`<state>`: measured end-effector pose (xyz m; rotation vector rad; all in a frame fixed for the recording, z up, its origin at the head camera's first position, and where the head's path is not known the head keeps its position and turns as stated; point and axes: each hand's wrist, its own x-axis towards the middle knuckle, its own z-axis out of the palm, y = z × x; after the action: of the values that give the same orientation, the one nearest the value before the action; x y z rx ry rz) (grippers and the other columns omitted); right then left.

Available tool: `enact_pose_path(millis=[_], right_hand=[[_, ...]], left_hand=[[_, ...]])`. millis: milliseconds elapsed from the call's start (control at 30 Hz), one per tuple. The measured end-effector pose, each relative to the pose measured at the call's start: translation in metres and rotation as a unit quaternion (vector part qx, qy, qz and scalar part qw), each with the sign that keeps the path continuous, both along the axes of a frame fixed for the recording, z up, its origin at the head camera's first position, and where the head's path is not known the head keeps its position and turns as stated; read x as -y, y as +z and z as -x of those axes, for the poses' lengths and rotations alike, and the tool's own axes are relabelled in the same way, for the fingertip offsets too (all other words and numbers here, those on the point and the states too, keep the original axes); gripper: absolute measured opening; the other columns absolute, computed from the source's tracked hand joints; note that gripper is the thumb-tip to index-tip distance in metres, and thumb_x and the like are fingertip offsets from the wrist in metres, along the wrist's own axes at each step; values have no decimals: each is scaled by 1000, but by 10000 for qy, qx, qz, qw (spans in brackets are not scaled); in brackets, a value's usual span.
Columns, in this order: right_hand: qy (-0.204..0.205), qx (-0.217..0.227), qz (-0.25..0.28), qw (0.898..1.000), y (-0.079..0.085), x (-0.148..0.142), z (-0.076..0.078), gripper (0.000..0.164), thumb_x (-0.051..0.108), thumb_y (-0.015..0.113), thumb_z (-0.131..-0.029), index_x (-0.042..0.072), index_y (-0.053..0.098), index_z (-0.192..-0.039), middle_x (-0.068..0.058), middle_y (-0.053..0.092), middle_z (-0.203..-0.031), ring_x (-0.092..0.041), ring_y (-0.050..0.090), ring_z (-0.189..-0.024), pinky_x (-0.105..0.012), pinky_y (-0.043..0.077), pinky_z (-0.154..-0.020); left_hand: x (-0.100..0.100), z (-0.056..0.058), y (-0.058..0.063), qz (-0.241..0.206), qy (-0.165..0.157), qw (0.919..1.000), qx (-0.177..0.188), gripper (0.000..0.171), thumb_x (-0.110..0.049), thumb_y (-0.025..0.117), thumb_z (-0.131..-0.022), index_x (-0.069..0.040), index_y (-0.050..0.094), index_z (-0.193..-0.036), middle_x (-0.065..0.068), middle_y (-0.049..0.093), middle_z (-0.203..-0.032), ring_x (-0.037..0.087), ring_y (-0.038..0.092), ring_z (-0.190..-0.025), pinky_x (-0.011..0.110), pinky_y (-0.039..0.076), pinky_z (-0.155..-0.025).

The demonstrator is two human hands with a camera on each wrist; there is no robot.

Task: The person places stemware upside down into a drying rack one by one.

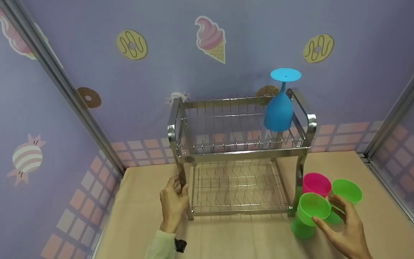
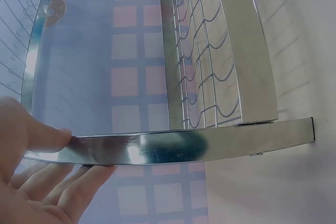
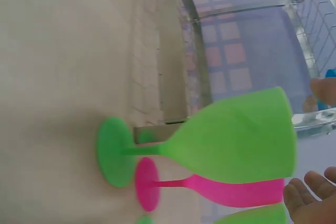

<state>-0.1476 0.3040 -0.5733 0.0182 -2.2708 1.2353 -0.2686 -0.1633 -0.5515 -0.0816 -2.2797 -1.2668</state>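
Green goblet (image 1: 310,216), head view, upright beside the rack (image 1: 243,156), mouth and long axis up, my right hand (image 1: 350,228) by its rim, fingers apart, left wrist view, my left hand (image 2: 44,182) clamped on the rack, right wrist view, pink goblet (image 3: 241,192) behind (both sideways in frame).

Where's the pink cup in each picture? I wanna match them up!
Head: the pink stemmed plastic cup is right of centre, partly behind a green stemmed plastic cup.
Left wrist: not in it.
Right wrist: the pink cup is low, right of centre.
Shared landmark: the silver metal two-tier rack, in all three.
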Motion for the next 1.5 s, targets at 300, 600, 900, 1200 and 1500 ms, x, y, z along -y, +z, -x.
enact_pose_path(millis=[300,600,900,1200,1500], right_hand=[[-225,577,-27,9981,-23,4,1,97,13,97,-79,-6,39,-155,-28,50,-149,-52,53,-134,9,29,-100],[-56,1010,290,9944,-52,9,11,102,13,96,-81,-10,32,-157,-33,48,-148,-58,53,-133,-57,50,-112],[-91,1113,448,9927,-73,11,14,96,14,94,-83,-5,35,-157,-27,54,-150,15,49,-121,-14,53,-106],[106,823,597,9948,-77,10,13,93,3,92,-82,-8,34,-155,-29,53,-147,24,44,-119,6,35,-101],[222,804,844,9929,-67,12,8,92,0,90,-84,-8,33,-156,-27,50,-148,22,45,-121,4,38,-101]], left_hand=[[2,-2,1,-67,-4,10000,21,38,8,74,-93,13,65,-130,37,72,-120,49,77,-104,52,68,-84],[0,0,1,-48,46,10000,27,37,8,75,-93,11,66,-129,34,74,-118,46,78,-101,51,68,-83],[-1,0,1,-87,-43,10000,-11,38,10,74,-93,12,65,-129,35,73,-119,46,78,-100,49,68,-82],[-2,1,-1,77,-82,9997,-196,36,11,74,-92,14,66,-126,35,74,-115,46,78,-101,49,68,-83],[0,-1,-2,77,-74,9998,-184,37,10,75,-92,13,65,-127,36,73,-117,48,77,-102,51,68,-82]])
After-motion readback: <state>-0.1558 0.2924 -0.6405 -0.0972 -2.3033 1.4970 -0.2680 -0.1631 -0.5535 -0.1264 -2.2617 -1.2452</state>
